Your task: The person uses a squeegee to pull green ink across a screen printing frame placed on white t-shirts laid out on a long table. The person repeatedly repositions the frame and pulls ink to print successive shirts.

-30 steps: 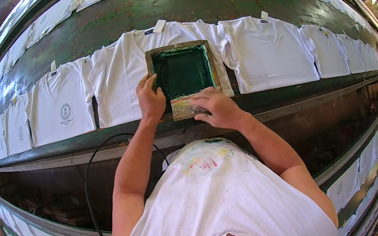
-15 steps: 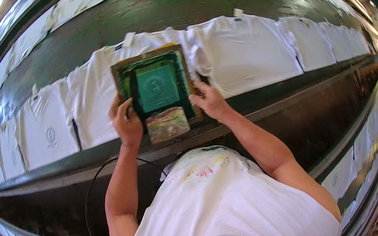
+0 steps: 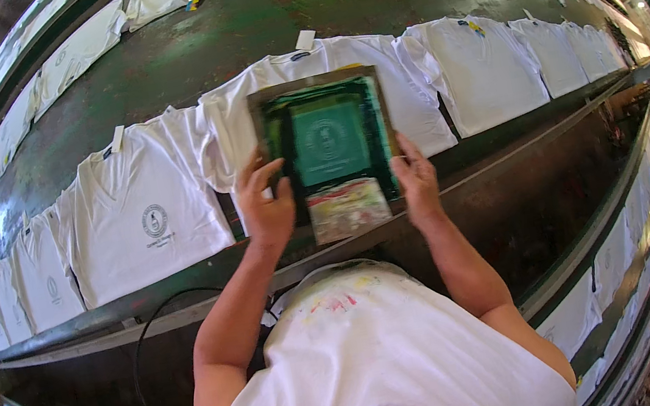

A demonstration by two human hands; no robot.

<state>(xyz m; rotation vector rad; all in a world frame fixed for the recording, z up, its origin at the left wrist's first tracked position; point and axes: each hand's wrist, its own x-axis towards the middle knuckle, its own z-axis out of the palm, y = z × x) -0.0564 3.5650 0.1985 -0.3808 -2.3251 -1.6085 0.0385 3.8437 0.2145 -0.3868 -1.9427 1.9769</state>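
Between my two hands is a silk-screen printing frame (image 3: 329,140), square, with brown borders and a green mesh bearing a round emblem. My left hand (image 3: 265,203) grips its left side, fingers curled over the edge. On the opposite edge my right hand (image 3: 417,175) is closed around the border. A flat, paint-smeared block (image 3: 350,212), like a squeegee, lies across the frame's lower part. Behind the frame is a white T-shirt (image 3: 419,123), partly covered; whether they touch I cannot tell. The white T-shirt to the left (image 3: 121,246) carries a dark round print on its front.
More white T-shirts (image 3: 485,81) run along the sloping dark green table (image 3: 229,38) on both sides, with another row at its far edge. Its near rail (image 3: 508,165) passes just in front of me. A black cable (image 3: 142,345) loops beside my left arm.
I have shifted right along the table by one shirt, with the frame still in both hands. The shirt formerly behind the frame is now uncovered at left, its print showing.
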